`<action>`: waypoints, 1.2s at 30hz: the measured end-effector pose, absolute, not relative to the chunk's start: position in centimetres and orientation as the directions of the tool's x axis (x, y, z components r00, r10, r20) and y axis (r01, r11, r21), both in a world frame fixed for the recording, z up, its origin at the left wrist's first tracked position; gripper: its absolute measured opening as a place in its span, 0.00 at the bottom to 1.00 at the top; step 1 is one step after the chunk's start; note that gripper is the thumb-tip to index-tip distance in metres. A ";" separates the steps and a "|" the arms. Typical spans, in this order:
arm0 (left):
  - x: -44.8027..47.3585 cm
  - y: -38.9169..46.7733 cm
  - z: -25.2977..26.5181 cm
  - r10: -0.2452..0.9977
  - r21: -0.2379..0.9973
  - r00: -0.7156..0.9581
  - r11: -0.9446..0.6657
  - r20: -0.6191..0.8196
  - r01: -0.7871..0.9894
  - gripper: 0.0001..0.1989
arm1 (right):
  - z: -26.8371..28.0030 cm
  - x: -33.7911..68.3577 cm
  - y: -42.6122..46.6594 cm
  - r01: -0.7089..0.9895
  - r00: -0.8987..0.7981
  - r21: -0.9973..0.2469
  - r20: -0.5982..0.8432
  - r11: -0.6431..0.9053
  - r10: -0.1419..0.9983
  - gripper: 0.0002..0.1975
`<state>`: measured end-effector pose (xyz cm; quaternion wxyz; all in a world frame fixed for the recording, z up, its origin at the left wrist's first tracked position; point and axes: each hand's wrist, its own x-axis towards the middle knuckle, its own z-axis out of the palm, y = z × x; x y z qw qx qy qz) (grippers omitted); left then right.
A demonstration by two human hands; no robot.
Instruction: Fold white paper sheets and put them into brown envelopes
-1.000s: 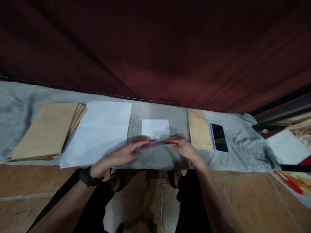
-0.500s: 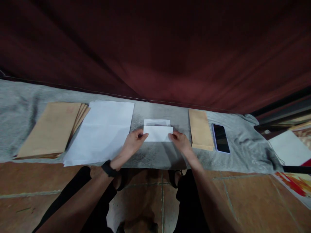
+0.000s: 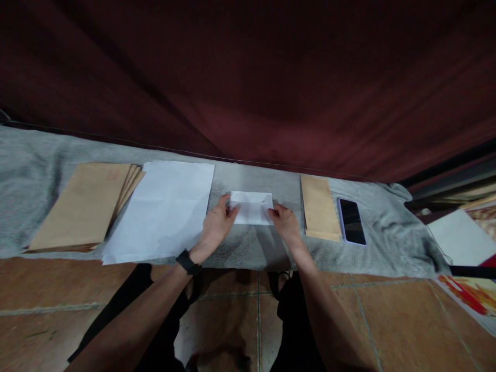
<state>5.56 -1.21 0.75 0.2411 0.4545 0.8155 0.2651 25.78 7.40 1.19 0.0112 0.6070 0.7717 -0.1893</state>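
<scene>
A white sheet of paper (image 3: 252, 213), folded into a small flat strip, lies on the grey cloth in front of me. My left hand (image 3: 217, 223) pinches its left side, thumb on top and fingertips at the edge. At the opposite side my right hand (image 3: 285, 223) grips it the same way, with the thumb on the paper's face. Left of my hands is a stack of white paper sheets (image 3: 165, 206). To the right lies a brown envelope (image 3: 321, 206), apart from my right hand.
A pile of larger brown envelopes (image 3: 81, 206) sits at the far left of the grey cloth (image 3: 248, 250). Beyond the small envelope rests a phone (image 3: 352, 221). A dark red curtain (image 3: 248, 93) hangs behind. Papers (image 3: 463, 237) lie at the right edge, above the tiled floor (image 3: 418, 320).
The upper fold of the white paper has gone down flat, leaving less of a gap at its top. My left hand has shifted slightly, its fingers now farther up the paper's side.
</scene>
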 end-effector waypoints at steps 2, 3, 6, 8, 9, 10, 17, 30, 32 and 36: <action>5.1 -1.4 0.0 0.893 0.745 -0.421 0.386 -0.155 0.545 0.20 | 1.2 25.9 7.6 0.939 -0.269 -0.286 -0.262 0.192 0.927 0.16; 4.9 -1.5 -0.5 0.905 0.782 -0.395 0.359 -0.157 0.510 0.16 | 1.2 25.9 7.6 0.939 -0.270 -0.286 -0.267 0.192 0.925 0.16; 4.3 -1.6 -1.6 0.922 0.852 -0.358 0.299 -0.143 0.430 0.11 | 1.1 25.9 7.7 0.942 -0.266 -0.279 -0.274 0.188 0.924 0.16; 4.1 -1.4 -2.0 0.922 0.865 -0.369 0.281 -0.122 0.416 0.09 | 1.2 25.8 7.6 0.947 -0.252 -0.268 -0.269 0.179 0.930 0.16; 4.1 -1.2 -2.2 0.919 0.863 -0.377 0.280 -0.114 0.421 0.09 | 1.2 25.7 7.6 0.950 -0.240 -0.260 -0.263 0.171 0.934 0.16; 4.1 -1.1 -2.2 0.915 0.855 -0.387 0.285 -0.110 0.433 0.09 | 1.2 25.5 7.5 0.954 -0.229 -0.253 -0.254 0.164 0.940 0.17; 4.6 0.1 -2.0 0.881 0.785 -0.464 0.353 -0.095 0.509 0.11 | 1.5 24.7 7.3 0.965 -0.178 -0.225 -0.184 0.134 0.967 0.17; 4.6 0.2 -0.9 0.905 0.811 -0.396 0.348 -0.158 0.471 0.14 | 1.5 23.8 7.2 0.973 -0.132 -0.205 -0.120 0.106 0.984 0.16; 4.6 0.2 -1.0 0.902 0.803 -0.400 0.358 -0.164 0.476 0.16 | 1.4 23.6 7.1 0.975 -0.129 -0.197 -0.101 0.107 0.986 0.16; 4.6 0.5 -1.3 0.888 0.763 -0.432 0.389 -0.159 0.517 0.16 | 1.0 23.4 6.9 0.975 -0.141 -0.183 -0.057 0.129 0.988 0.16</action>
